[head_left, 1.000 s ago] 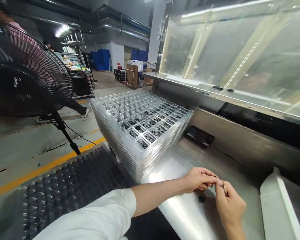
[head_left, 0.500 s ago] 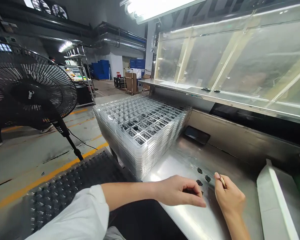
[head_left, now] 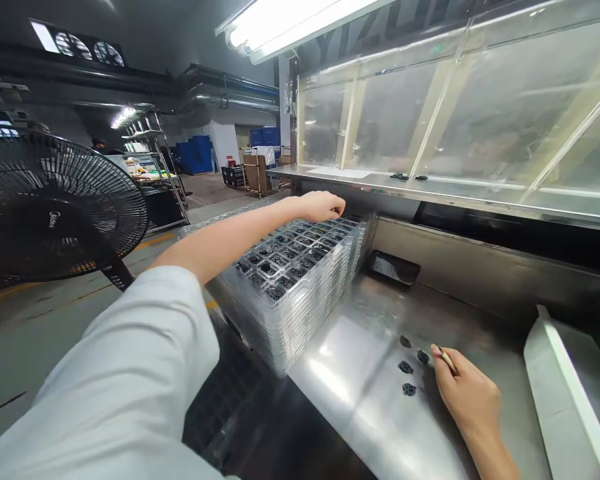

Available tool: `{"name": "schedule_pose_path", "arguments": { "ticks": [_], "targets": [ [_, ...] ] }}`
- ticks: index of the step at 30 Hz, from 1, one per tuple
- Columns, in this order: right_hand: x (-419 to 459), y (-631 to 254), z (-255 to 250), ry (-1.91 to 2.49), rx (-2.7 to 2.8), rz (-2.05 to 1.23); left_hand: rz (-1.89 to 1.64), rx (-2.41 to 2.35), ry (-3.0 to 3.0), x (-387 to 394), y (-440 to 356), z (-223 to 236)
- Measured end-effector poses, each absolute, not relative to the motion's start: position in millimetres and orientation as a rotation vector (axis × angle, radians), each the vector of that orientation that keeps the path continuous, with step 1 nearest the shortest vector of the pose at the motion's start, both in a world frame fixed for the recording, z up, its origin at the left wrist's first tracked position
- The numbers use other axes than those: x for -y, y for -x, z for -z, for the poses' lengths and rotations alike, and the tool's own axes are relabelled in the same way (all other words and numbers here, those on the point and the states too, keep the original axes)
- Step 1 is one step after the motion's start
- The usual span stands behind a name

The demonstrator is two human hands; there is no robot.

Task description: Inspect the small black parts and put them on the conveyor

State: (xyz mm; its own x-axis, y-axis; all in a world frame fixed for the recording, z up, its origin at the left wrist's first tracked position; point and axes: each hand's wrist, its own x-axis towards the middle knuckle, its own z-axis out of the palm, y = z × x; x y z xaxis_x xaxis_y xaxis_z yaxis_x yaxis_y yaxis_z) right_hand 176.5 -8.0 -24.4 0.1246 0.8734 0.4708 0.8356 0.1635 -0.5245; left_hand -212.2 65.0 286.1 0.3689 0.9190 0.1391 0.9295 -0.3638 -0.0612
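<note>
Just now, the left arm stretches out long and nearly straight, its white sleeve (head_left: pixel 140 353) bunched above the elbow, and the left hand (head_left: pixel 323 205) hovers palm-down over the far part of the stack of clear trays (head_left: pixel 313 327). Its fingers curl downward with the tips out of sight, so one cannot tell whether they pinch anything. The forearm slants across the stack and hides much of its far left side; the visible pockets of the top tray hold dark parts.

The right hand (head_left: pixel 467 387) sits low over the metal table (head_left: pixel 350 400), wrist bent slightly, thumb and fingers closed on a thin, pale tool (head_left: pixel 448 361). Beside it, four small black pieces (head_left: pixel 409 389) lie apart from one another on the bare metal, the nearest just left of the thumb.

A white bin (head_left: pixel 555 387) stands to the right of that hand, blocking sideways room. Behind the table runs a narrow shelf (head_left: pixel 345 175) beneath a clear panel (head_left: pixel 380 120), while a large black fan (head_left: pixel 55 213) stands on the floor at the left.
</note>
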Motion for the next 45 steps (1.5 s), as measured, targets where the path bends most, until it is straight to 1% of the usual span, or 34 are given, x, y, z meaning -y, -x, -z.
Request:
{"name": "schedule_pose_path", "arguments": {
  "ticks": [4, 10, 19, 27, 32, 38, 42, 45],
  "targets": [
    [8.5, -182.0, 23.0, 1.607, 1.700, -0.056, 0.018, 1.805, 2.400, -142.8, 217.6, -275.4],
    [5.3, -184.1, 26.2, 1.625, 1.686, -0.126, 0.017, 1.763, 2.475, -193.0, 203.7, -272.3],
    [6.6, -179.0, 29.8, 1.580, 1.709, -0.239, -0.053, 1.827, 2.431, -201.1, 194.2, -267.8],
    [5.1, -178.1, 33.3, 1.546, 1.732, -0.204, 0.078, 1.837, 2.445, -196.9, 201.3, -271.1],
    [5.0, -177.0, 32.3, 1.518, 1.739, -0.158, 0.148, 1.865, 2.436, -177.6, 214.2, -267.8],
    [6.7, -171.0, 28.8, 1.508, 1.756, -0.137, 0.219, 1.820, 2.465, -132.8, 222.7, -276.2],
    [10.8, -167.6, 24.2, 1.482, 1.695, -0.090, 0.270, 1.528, 2.606, -71.4, 203.4, -274.2],
    [9.3, -169.3, 23.3, 1.478, 1.569, -0.024, 0.284, 1.117, 2.692, 6.5, 175.9, -262.1]
  ]
}}
